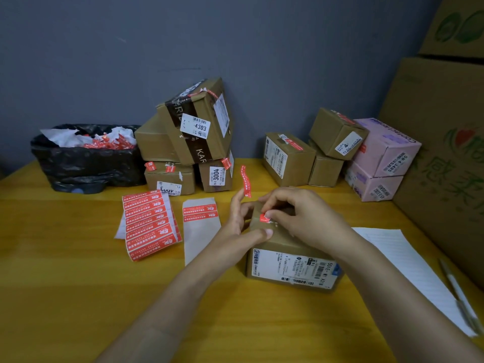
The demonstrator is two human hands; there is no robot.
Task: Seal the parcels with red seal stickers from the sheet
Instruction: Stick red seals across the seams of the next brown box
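A brown parcel [290, 263] with a white shipping label lies on the yellow table [78, 297] in front of me. My right hand [301, 216] rests on its top, thumb and forefinger pinching a red seal sticker [265, 217] against the cardboard. My left hand [241, 226] steadies the parcel's left side, thumb pressed on the top and fingers raised. A second red sticker [246, 182] hangs from a raised left fingertip. A folded stack of sticker sheets [150, 224] lies to the left. Beside it is a backing sheet [200, 231] bearing two stickers.
A black bin bag [86, 163] of peeled waste sits at back left. Stacked sealed parcels [188, 142] stand behind the sheets, with more parcels [288, 158] and pink boxes [385, 153] at back right. Large cartons [445, 153] wall the right side. Lined paper [408, 271] and a pen [461, 297] lie nearby.
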